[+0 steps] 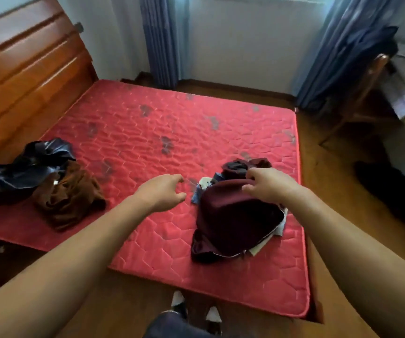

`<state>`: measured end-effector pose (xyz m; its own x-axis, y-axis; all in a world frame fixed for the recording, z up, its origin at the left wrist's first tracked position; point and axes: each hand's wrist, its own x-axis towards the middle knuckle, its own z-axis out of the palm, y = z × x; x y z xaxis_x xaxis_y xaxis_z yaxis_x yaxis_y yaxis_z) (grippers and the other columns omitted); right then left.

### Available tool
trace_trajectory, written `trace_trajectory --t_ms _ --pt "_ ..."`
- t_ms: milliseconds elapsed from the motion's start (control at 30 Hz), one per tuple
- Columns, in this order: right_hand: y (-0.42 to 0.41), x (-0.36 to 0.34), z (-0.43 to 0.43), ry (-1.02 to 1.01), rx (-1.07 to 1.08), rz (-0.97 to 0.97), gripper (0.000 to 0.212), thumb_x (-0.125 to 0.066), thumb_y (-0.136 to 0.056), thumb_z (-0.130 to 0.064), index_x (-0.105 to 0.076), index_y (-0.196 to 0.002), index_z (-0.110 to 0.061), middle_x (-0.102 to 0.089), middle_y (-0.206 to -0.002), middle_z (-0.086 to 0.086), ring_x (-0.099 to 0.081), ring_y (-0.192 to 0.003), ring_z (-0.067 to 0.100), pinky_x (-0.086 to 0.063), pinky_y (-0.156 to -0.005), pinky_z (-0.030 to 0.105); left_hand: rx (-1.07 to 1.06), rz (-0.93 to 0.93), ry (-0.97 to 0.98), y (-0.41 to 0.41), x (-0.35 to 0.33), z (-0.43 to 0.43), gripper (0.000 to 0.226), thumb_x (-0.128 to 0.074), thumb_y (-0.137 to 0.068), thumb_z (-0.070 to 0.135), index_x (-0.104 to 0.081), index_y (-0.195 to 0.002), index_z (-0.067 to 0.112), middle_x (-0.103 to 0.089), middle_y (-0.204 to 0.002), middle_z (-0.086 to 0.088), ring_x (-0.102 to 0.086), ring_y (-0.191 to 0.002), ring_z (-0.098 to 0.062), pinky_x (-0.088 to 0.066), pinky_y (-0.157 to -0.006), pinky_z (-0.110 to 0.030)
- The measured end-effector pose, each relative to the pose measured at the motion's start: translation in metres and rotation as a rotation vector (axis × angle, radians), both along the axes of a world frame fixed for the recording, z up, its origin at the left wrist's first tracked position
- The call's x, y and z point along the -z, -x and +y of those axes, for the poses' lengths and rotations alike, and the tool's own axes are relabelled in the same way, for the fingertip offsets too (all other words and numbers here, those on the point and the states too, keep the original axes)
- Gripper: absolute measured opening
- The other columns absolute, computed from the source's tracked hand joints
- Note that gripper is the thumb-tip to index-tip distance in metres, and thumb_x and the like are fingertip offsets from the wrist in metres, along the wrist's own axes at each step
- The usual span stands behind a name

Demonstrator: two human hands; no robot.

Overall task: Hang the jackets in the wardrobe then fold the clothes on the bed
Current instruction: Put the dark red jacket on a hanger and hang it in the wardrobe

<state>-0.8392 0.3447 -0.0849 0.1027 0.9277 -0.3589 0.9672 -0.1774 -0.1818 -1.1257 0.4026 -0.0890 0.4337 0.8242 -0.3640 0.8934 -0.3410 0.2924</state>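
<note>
Pinching the top of a maroon garment (235,215) on the clothes pile, the right hand (267,184) grips cloth; the left hand (162,191) hovers empty, fingers loosely spread, over the red bed (147,132). Far to its left lie a dark jacket (23,167) and a brown jacket (69,196).

Red quilted mattress (162,132): cloth, stitched in a raised hexagon pattern, faint satin sheen, dark blotchy marks across it.
Orange-brown wooden headboard (23,64), at the mattress's left edge: polished wood, glossy, with bright reflected streaks.
Dark navy jacket (23,167), on the mattress beside the headboard: slick, shiny fabric, crumpled, catching light.
Brown garment (69,196), touching the navy jacket: soft matt cloth with a velvety look.
Maroon garment (235,220), near the mattress's right edge: smooth matt cloth atop pale and blue fabrics.
Brown wooden floor (133,303), around the mattress: smooth, low sheen.
Blue curtains (162,40), beyond the mattress: matt pleated cloth.
</note>
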Motion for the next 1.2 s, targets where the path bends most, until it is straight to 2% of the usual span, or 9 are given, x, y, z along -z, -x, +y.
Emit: trace_trajectory --t_ms 133,300,533,733,800,867,967,1067,1200 --pt "-0.038 0.026 -0.014 0.087 0.170 -0.048 0.035 -0.056 -0.091 -0.056 -0.057 -0.111 -0.027 -0.067 -0.115 0.004 -0.062 -0.107 0.031 -0.052 -0.087 0.043 0.125 -0.001 0.065 -0.042 0.032 0.025 0.052 -0.060 -0.090 0.041 -0.054 -0.138 0.022 -0.063 -0.128 -0.007 -0.060 -0.119 -0.029 -0.050 -0.098 -0.044" --pt "-0.072 0.073 -0.016 0.217 0.268 -0.042 0.027 -0.054 -0.092 -0.051 -0.050 -0.103 -0.026 -0.065 -0.118 0.006 -0.063 -0.108 0.032 -0.051 -0.082 0.040 0.222 0.048 0.120 -0.089 0.077 0.052 0.055 -0.060 -0.090 0.040 -0.049 -0.143 0.026 -0.060 -0.129 -0.009 -0.060 -0.117 -0.032 -0.052 -0.093 -0.043" --pt "-0.129 0.171 0.019 0.228 0.326 0.002 0.032 -0.051 -0.094 -0.044 -0.053 -0.117 -0.022 -0.064 -0.122 0.007 -0.061 -0.111 0.033 -0.048 -0.078 0.041 0.251 0.148 0.174 -0.167 0.166 0.091 0.057 -0.055 -0.092 0.037 -0.042 -0.146 0.026 -0.048 -0.142 -0.009 -0.055 -0.125 -0.033 -0.050 -0.097 -0.051" --pt "-0.175 0.278 0.050 0.315 0.360 0.050 0.036 -0.044 -0.100 -0.033 -0.049 -0.133 -0.018 -0.055 -0.133 0.013 -0.057 -0.120 0.039 -0.051 -0.095 0.051 0.203 0.188 0.160 -0.222 0.261 0.128 0.058 -0.057 -0.092 0.032 -0.042 -0.148 0.032 -0.044 -0.141 -0.009 -0.044 -0.132 -0.034 -0.049 -0.099 -0.054" --pt "-0.189 0.310 0.065 0.304 0.394 0.077 0.043 -0.047 -0.100 -0.032 -0.043 -0.141 -0.020 -0.048 -0.140 0.014 -0.053 -0.125 0.040 -0.049 -0.098 0.053 0.206 0.181 0.093 -0.242 0.291 0.146 0.065 -0.060 -0.090 0.031 -0.038 -0.151 0.030 -0.045 -0.139 -0.011 -0.041 -0.133 -0.035 -0.047 -0.102 -0.052" --pt "-0.198 0.338 0.078 0.288 0.402 0.111 0.062 -0.055 -0.096 -0.030 -0.031 -0.153 -0.025 -0.037 -0.153 0.011 -0.044 -0.135 0.040 -0.046 -0.104 0.054 0.231 0.209 0.042 -0.261 0.320 0.161 0.077 -0.063 -0.087 0.031 -0.028 -0.156 0.030 -0.043 -0.143 -0.014 -0.037 -0.137 -0.035 -0.041 -0.108 -0.053" --pt "-0.196 0.371 0.091 0.326 0.355 0.160 0.082 -0.062 -0.089 -0.026 -0.019 -0.159 -0.030 -0.037 -0.155 0.007 -0.042 -0.138 0.037 -0.043 -0.108 0.055 0.216 0.269 0.136 -0.280 0.361 0.171 0.098 -0.067 -0.087 0.032 -0.002 -0.161 0.033 -0.036 -0.154 -0.013 -0.021 -0.150 -0.033 -0.024 -0.118 -0.060" --pt "-0.177 0.401 0.080 0.354 0.320 0.199 0.048 -0.052 -0.088 -0.014 -0.043 -0.135 -0.023 -0.058 -0.130 0.014 -0.059 -0.119 0.038 -0.050 -0.097 0.049 0.188 0.288 0.286 -0.278 0.393 0.157 0.101 -0.065 -0.084 0.027 0.001 -0.160 0.036 -0.050 -0.148 -0.008 -0.043 -0.140 -0.031 -0.020 -0.117 -0.063" --pt "-0.138 0.416 0.038 0.388 0.254 0.229 0.030 -0.044 -0.089 -0.013 -0.053 -0.116 -0.021 -0.064 -0.116 0.010 -0.064 -0.107 0.036 -0.054 -0.086 0.044 0.265 0.280 0.344 -0.249 0.417 0.124 0.075 -0.055 -0.085 0.020 -0.026 -0.149 0.045 -0.059 -0.141 -0.003 -0.056 -0.128 -0.031 -0.036 -0.104 -0.054"
